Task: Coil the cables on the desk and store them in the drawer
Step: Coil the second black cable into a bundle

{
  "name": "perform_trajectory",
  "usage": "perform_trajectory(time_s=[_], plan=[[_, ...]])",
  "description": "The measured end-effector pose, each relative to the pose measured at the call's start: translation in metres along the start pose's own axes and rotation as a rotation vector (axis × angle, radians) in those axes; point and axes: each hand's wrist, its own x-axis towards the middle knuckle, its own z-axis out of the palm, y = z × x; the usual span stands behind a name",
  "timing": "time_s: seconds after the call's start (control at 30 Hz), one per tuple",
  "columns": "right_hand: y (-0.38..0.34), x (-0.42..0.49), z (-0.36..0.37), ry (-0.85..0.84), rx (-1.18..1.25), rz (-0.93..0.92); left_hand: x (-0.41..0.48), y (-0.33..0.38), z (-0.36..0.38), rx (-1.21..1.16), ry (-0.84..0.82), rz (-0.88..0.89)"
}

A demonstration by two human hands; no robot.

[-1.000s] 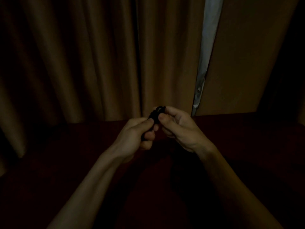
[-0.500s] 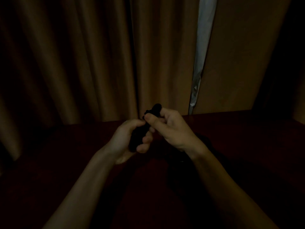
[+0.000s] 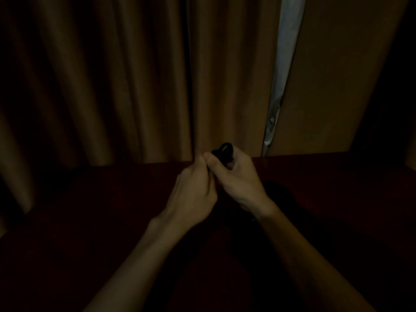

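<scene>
Pretty dim room overall. Heavy tan-brown curtains [image 3: 112,86] hang in deep folds across the whole back, reaching down behind the far edge of a dark reddish wooden desk [image 3: 90,210]. Right of center there's a narrow gap [image 3: 286,52] between the panels where something pale grey-white shows through. The far right corner [image 3: 396,86] just drops into shadow.

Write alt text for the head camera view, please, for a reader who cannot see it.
In a dim room, the left hand and right hand together grip a small black coiled cable over a dark reddish-brown desk, one loop showing above the fingers. Brown pleated curtains hang behind, with a pale strip at a gap.
</scene>
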Motion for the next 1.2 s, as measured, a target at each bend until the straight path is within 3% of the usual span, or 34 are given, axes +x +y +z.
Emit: perform_trajectory(time_s=[0.13,0.27,0.47,0.6,0.73,0.9,1.07,1.2], plan=[[0.001,0.002,-0.006,-0.161,0.101,0.085,0.003,0.001,-0.009,-0.137,-0.006,-0.1],[-0.003,0.002,-0.017,-0.269,0.119,0.12,0.006,0.007,-0.019,-0.648,-0.123,-0.354],[-0.003,0.002,-0.027,-0.206,0.034,0.042,0.009,0.006,-0.027,-1.055,-0.371,-0.45],[-0.001,0.002,-0.026,-0.182,0.091,0.03,0.007,0.009,-0.025,-1.098,-0.317,-0.415],[0.002,0.002,-0.028,-0.346,0.222,0.113,0.008,0.003,-0.02,-1.034,-0.178,-0.409],[0.005,0.0,-0.031,-0.474,0.145,0.155,0.009,-0.008,-0.019,-1.073,-0.121,-0.484],[0.009,-0.001,-0.03,-0.451,0.288,0.21,0.008,-0.015,-0.021,-1.224,-0.174,-0.497],[0.005,-0.001,-0.03,-0.463,0.203,0.168,0.003,-0.014,-0.02,-1.411,-0.324,-0.576]])
